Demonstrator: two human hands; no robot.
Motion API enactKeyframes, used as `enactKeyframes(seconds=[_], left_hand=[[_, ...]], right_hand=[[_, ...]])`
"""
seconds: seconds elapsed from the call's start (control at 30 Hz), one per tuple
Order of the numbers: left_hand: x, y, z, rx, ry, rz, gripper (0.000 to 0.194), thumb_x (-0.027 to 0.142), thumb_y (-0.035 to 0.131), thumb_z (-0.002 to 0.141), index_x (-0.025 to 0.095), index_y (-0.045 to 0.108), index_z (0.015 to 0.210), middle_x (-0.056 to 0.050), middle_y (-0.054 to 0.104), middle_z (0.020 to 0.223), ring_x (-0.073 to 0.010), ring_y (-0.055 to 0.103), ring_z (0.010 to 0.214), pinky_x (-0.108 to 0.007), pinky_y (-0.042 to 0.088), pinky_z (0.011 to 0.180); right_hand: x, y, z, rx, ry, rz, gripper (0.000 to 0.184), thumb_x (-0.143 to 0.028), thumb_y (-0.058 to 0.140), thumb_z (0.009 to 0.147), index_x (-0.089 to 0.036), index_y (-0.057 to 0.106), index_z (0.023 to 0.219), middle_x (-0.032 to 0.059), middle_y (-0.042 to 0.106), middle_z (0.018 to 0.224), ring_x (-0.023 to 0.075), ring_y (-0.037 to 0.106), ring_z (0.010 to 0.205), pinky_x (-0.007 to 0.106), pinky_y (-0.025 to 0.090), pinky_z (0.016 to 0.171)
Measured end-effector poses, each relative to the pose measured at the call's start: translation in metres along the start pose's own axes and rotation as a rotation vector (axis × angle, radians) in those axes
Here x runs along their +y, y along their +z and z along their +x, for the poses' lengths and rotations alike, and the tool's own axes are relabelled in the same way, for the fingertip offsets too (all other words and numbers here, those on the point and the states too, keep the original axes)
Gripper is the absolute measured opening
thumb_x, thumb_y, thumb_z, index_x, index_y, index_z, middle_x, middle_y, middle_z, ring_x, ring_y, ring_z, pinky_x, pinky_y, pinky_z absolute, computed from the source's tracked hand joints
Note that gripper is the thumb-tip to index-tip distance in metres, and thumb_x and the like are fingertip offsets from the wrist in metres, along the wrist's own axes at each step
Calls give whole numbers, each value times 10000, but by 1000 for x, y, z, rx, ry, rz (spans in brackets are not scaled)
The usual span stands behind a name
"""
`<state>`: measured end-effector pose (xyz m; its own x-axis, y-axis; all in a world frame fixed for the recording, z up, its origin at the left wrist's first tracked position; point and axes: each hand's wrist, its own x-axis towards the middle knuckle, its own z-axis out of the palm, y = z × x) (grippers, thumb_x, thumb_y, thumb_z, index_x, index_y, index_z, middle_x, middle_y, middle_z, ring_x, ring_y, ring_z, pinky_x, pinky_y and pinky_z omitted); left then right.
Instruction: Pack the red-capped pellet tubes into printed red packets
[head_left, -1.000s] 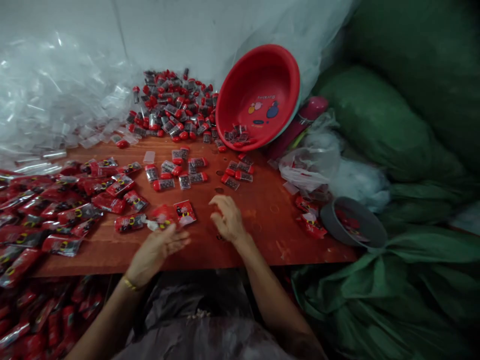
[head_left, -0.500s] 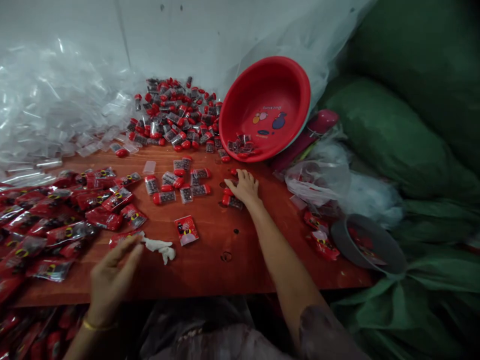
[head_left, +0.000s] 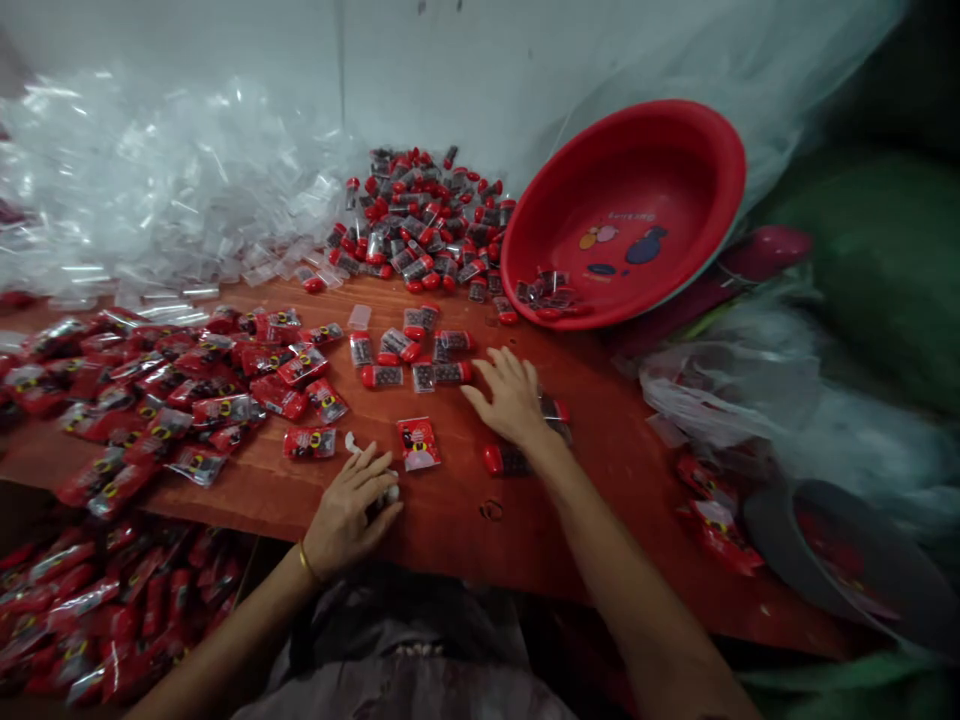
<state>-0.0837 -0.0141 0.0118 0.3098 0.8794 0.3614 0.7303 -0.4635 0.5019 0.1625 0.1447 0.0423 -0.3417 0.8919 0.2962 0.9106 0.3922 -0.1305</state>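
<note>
My left hand point(head_left: 351, 512) lies palm down near the front of the table, fingers extended over a crumpled white scrap point(head_left: 391, 493) that it mostly covers. Just to its upper right is a flat red printed card point(head_left: 418, 444); a filled red packet point(head_left: 309, 442) lies to its upper left. My right hand point(head_left: 511, 398) is spread over a few small clear containers with red caps and dark contents. One red-capped container point(head_left: 507, 460) shows below the palm and another point(head_left: 556, 411) beside the wrist. More such containers point(head_left: 384, 376) lie loosely to the left of the right hand.
A heap of red-capped containers point(head_left: 420, 215) and a mound of clear plastic cases point(head_left: 172, 190) stand at the back. A tilted red basin point(head_left: 637, 180) leans behind. Finished-looking red packets point(head_left: 225, 410) spread left. A grey bowl point(head_left: 780, 520) and plastic bags point(head_left: 720, 380) sit right.
The view has swung left. My right hand has come nearer to me, and the containers under it have shifted nearer too. My left hand has moved right onto the white scrap.
</note>
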Motion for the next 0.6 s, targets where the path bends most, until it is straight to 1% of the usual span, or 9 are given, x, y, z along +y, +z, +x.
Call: enactKeyframes(seconds=[0.1,0.17,0.23,0.27,0.33,0.4,0.5,0.6], left_hand=[[3,-1,-2,41,-2,37,349,267,605,796,185,628,1134,-155,569,1304,-316,424,1300,-531,380,1043],[3,1,-3,53,7,76,331,256,602,798,192,634,1122,-146,579,1294,-318,436,1292,-537,385,1038],[1,3,-3,65,1,107,289,239,591,809,199,645,1090,-134,597,1274,-313,458,1275,-538,403,1024],[-1,4,-2,73,-9,117,275,234,587,814,203,648,1080,-130,599,1271,-311,467,1269,-537,412,1017],[-3,6,-1,86,-26,128,265,228,583,820,214,647,1076,-117,602,1271,-304,479,1260,-531,423,1009],[-4,8,0,94,-37,128,256,223,582,823,227,646,1071,-104,606,1268,-298,485,1256,-527,427,1008],[-6,9,0,95,-36,126,241,227,580,828,235,646,1060,-97,608,1267,-299,487,1254,-531,431,1001],[-6,10,0,87,-32,128,232,234,576,834,227,642,1056,-100,606,1268,-300,484,1256,-532,435,996]], right_hand=[[-63,4,41,27,-202,48,518,-501,447,883,-159,537,1263,155,449,1403,332,303,1336,527,187,1078],[-101,14,67,22,-284,66,584,-560,468,854,-145,536,1260,170,451,1395,355,295,1328,557,161,1078],[-128,28,88,-33,-350,71,619,-581,493,834,-131,533,1257,192,454,1380,366,294,1324,588,142,1077],[-135,35,96,-71,-381,70,612,-571,510,829,-132,534,1254,194,452,1380,366,293,1325,599,143,1073],[-139,48,107,-129,-415,69,551,-527,528,837,-159,538,1247,181,440,1392,352,313,1317,617,150,1066],[-131,56,109,-145,-405,68,478,-485,522,854,-195,546,1233,161,432,1400,328,363,1287,628,150,1060],[-104,56,101,-139,-355,53,433,-451,527,859,-216,553,1221,154,432,1400,310,413,1248,641,141,1054],[-69,46,83,-150,-305,31,443,-427,542,852,-210,549,1237,165,428,1406,321,396,1266,652,137,1052]])
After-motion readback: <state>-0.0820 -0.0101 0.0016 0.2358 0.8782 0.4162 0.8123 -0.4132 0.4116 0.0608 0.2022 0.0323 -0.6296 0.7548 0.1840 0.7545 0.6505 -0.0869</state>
